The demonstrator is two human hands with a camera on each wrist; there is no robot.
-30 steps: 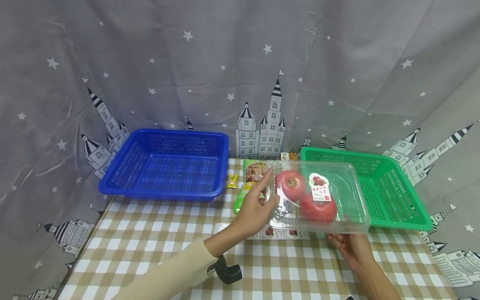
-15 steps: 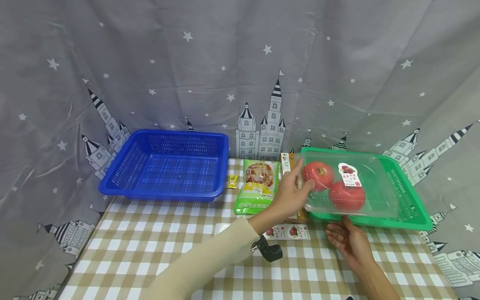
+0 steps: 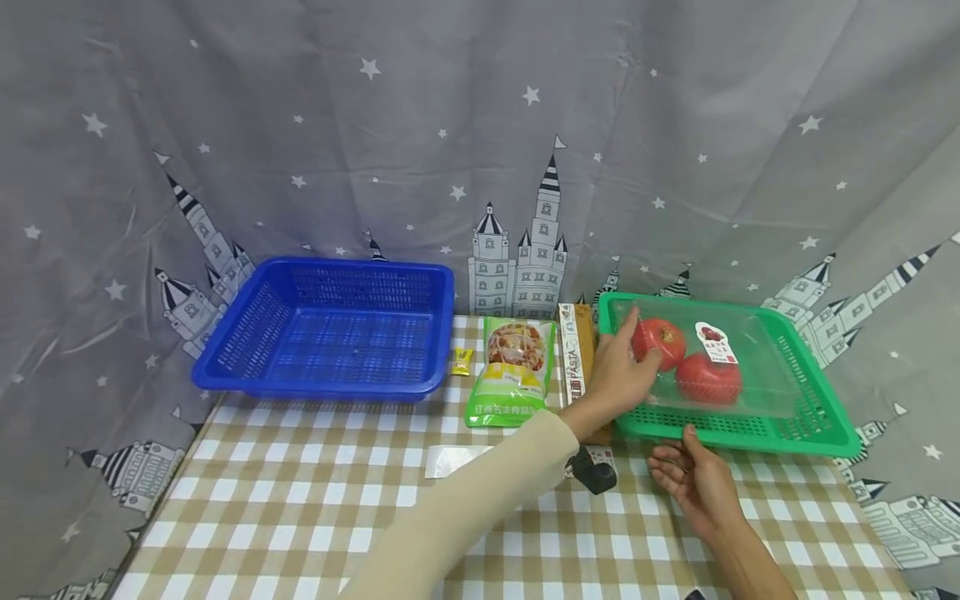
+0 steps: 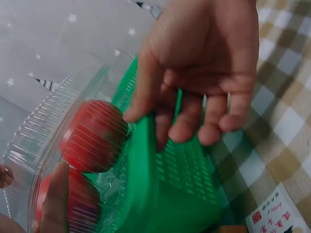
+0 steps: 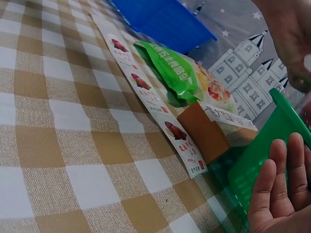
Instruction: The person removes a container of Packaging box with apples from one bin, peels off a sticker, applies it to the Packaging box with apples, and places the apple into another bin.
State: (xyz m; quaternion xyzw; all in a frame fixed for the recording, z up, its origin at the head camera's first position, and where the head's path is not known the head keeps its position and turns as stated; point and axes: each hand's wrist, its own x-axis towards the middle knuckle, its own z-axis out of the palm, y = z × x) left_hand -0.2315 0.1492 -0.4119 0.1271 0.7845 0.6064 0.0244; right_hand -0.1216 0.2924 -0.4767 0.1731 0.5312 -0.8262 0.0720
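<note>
My left hand (image 3: pixel 618 375) grips the left end of a clear plastic fruit box (image 3: pixel 765 367), its thumb (image 4: pixel 56 194) lying along the box. Two red apples sit inside, one apple (image 3: pixel 660 343) behind the other, and a white label (image 3: pixel 716 342) is stuck on top. The box lies within the outline of a green basket (image 3: pixel 840 417), overlapping its far side. At the basket's front wall, my right hand (image 3: pixel 701 483) has its thumb at the rim and its fingers (image 5: pixel 279 179) along the outside. The left wrist view also shows this right hand (image 4: pixel 199 63).
A blue basket (image 3: pixel 360 333) stands at the left. Between the baskets lie a yellow packet (image 3: pixel 461 362), a green food pouch (image 3: pixel 513 375) and a pasta box (image 3: pixel 573 350). A label strip (image 5: pixel 146 97) lies in front on the checked cloth (image 3: pixel 300 500).
My left hand has carried the apple box right and back, over the green basket, uncovering the pouch and pasta box. The right hand has stayed at the basket's front.
</note>
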